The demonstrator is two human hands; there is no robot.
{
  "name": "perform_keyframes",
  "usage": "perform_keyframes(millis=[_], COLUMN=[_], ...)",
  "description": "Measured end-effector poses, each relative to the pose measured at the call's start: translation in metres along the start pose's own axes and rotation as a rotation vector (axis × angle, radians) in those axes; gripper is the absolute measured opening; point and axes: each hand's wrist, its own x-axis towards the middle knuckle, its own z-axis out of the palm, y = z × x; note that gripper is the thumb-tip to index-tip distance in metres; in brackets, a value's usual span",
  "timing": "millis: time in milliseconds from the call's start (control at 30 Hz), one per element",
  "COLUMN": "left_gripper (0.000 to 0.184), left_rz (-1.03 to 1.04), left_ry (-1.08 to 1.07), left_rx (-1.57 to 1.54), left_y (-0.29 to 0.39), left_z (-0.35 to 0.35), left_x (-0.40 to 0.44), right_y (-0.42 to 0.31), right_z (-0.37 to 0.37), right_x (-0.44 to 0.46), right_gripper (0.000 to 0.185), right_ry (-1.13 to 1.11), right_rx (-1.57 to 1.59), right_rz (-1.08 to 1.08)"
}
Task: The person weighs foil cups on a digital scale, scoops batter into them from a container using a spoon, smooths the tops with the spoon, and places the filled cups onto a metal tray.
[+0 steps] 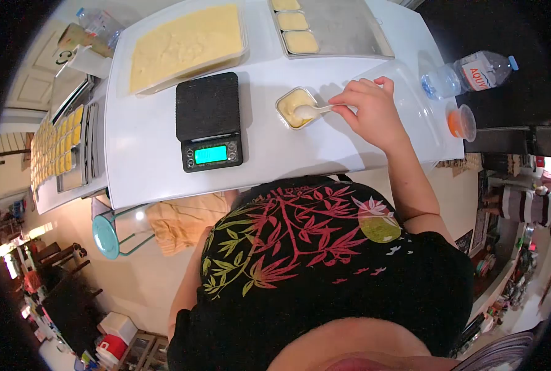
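My right hand (371,108) is closed in a pinch on the handle of a white spoon (305,112). The bowl of the spoon rests in pale yellow batter or cream inside a small square foil cup (297,121) on the white table. Left of the cup lies a black kitchen scale (207,111) with a lit green display and nothing on its platform. At the back left, a large clear tub (245,43) holds a wide pool of the same yellow mixture. My left forearm hangs beside my body; the left hand is hidden below the table edge.
A metal tray (343,31) with several filled cups stands at the back. A water bottle (473,74) and an orange-tinted plastic cup (461,122) are on the right. Trays of filled cups (59,145) sit at the left, above a turquoise stool (106,237).
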Motion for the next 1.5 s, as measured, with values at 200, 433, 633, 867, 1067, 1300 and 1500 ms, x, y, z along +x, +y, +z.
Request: perform_keyframes(millis=[200,433,633,867,1067,1300,1500], left_gripper=[0.026,0.028,0.030,0.033,0.030,0.063,0.096], left_rz=[0.004,-0.017,-0.043,-0.250,-0.331,0.875,1.048], left_ry=[-0.130,-0.188,-0.214,0.157,0.324,0.532,0.609], left_rx=[-0.239,-0.323,-0.341,0.424,1.069,0.977,1.159], left_y=[-0.038,-0.056,-0.066,0.013,0.114,0.207,0.224], left_z=[-0.035,-0.052,-0.072,-0.040,0.021,0.129,0.164], left_x=[0.018,0.021,0.015,-0.036,-0.051,0.013,0.099], right_y=[-0.001,-0.005,-0.005,-0.001,0.005,0.011,0.014], right_z=[-0.006,-0.005,-0.007,-0.012,-0.015,-0.008,-0.010], right_x=[0.003,0.010,0.016,0.020,0.023,0.025,0.016], right_gripper=[0.004,0.002,0.003,0.003,0.003,0.003,0.003], right_ry=[-0.003,-0.072,-0.048,-0.064,-0.081,-0.054,-0.056], right_rx=[0.009,0.026,0.016,-0.027,-0.054,-0.055,-0.006], right_rz=[-0.008,-0.037,-0.081,-0.060,-0.078,-0.078,-0.032])
